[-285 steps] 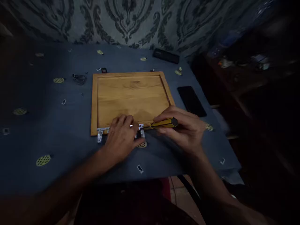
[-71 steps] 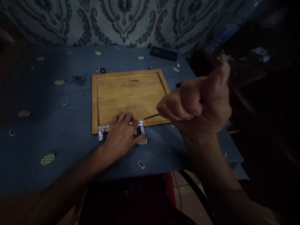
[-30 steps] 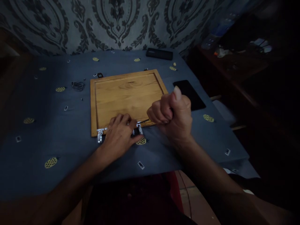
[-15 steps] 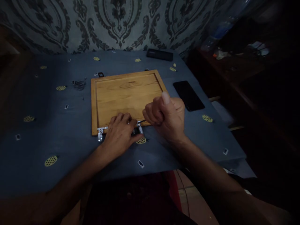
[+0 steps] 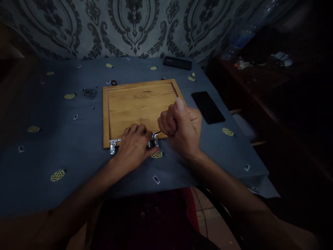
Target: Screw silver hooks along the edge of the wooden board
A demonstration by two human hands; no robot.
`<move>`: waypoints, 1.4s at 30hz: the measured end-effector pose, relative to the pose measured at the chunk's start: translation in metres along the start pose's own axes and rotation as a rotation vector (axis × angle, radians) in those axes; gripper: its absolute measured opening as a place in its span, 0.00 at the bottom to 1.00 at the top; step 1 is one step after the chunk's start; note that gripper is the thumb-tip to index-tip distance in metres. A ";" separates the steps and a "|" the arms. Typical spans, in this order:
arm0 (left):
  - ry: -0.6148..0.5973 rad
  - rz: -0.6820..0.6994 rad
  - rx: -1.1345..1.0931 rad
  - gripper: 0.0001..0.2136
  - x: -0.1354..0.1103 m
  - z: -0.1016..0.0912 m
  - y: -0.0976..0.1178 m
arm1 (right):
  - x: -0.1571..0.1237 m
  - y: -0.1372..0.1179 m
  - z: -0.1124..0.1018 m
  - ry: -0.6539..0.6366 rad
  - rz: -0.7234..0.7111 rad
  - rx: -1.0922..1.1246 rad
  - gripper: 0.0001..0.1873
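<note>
A framed wooden panel [image 5: 140, 107] lies flat on the cloth-covered table. Along its near edge sits a shiny metal fitting [image 5: 112, 147], with one curved end showing left of my left hand and another at its right. My left hand [image 5: 134, 144] rests over the middle of this fitting, fingers bent over the edge and thumb below, holding it against the panel. My right hand [image 5: 182, 128] is closed in a fist, thumb on top. From it a thin dark screwdriver shaft [image 5: 157, 132] points left to the fitting's right end; the handle is hidden in my fist.
A black phone [image 5: 208, 107] lies right of the panel, and a dark oblong case [image 5: 177, 63] at the back. Coiled wire [image 5: 88, 93] and small bits lie to the left. A plastic bottle [image 5: 241, 38] stands on the dark side furniture at right.
The view has shifted slightly. My right fist has turned and moved a little, with the screwdriver shaft still at the fitting. My left hand stays in place.
</note>
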State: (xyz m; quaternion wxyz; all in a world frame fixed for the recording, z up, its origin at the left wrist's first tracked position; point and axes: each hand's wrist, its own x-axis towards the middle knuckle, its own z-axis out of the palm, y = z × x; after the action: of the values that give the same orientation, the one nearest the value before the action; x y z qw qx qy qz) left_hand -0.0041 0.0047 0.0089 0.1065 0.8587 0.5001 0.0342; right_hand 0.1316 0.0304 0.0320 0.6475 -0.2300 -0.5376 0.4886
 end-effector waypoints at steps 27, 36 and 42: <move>0.031 0.013 0.012 0.19 -0.001 0.003 -0.001 | -0.012 -0.001 -0.015 -0.069 0.103 -0.185 0.16; 0.068 0.034 -0.002 0.19 -0.002 0.008 -0.003 | 0.009 -0.025 -0.038 -0.484 0.071 -0.352 0.15; 0.056 0.038 0.003 0.23 -0.002 0.007 -0.004 | 0.020 -0.032 -0.037 -0.607 0.141 -0.326 0.15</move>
State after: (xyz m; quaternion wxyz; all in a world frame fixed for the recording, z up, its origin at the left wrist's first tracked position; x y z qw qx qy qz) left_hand -0.0069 0.0035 0.0010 0.0904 0.8668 0.4867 0.0595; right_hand 0.1768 0.0427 0.0561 0.3775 -0.2111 -0.7593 0.4862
